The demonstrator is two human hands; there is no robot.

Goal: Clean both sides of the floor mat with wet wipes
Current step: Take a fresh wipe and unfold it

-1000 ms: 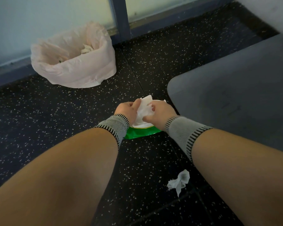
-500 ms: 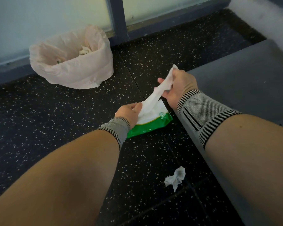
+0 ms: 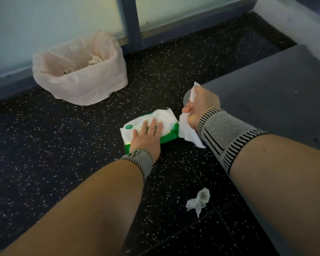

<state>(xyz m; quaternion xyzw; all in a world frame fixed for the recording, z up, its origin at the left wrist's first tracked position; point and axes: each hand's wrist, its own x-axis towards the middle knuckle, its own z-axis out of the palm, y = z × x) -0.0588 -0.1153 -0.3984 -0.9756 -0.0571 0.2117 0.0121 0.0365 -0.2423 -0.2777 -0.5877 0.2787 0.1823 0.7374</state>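
Lying flat on the right side of the view: the floor mat (image 3: 277,100), a plain grey slab with a rounded near corner, smooth and matte, with a couple of small dark specks near its right edge. Resting on the dark speckled floor (image 3: 44,145), its near corner just behind the right hand (image 3: 199,108). Curling around a fresh wet wipe (image 3: 187,133), white and limp, one end poking above the knuckles, the rest hanging below the wrist band (image 3: 227,137). Pressing down flat with spread, straight fingers: the left hand (image 3: 146,137), on top of the wipes pack (image 3: 151,126), white on top with green sides, lying just left of the mat's corner. Lying crumpled on the floor between the forearms: a used wipe (image 3: 199,201). Standing by the wall at upper left: a pink-lined bin (image 3: 81,71), holding crumpled white wipes.
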